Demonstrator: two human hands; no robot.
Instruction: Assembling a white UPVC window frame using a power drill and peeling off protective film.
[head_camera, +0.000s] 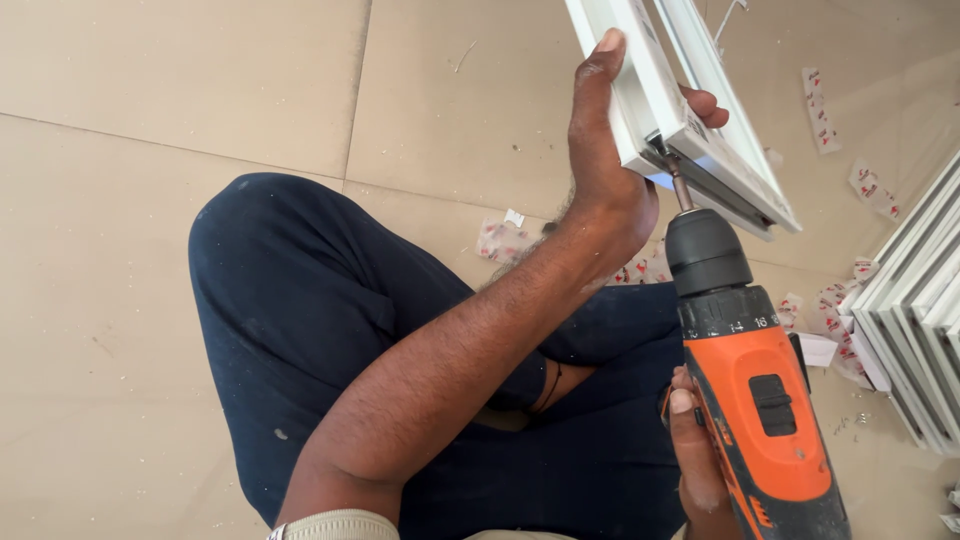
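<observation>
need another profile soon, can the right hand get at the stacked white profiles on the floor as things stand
Probably not: the right hand is wrapped around the orange drill, whose bit is at the white frame. The stacked white profiles lie close beside it.

Red-white label scraps (502, 240) on floor (180, 80)

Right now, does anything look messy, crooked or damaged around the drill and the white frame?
Torn tape scraps lie scattered on the floor beside the stacked white frames. The drill meets the held frame at a slant. No damage shows.
</observation>
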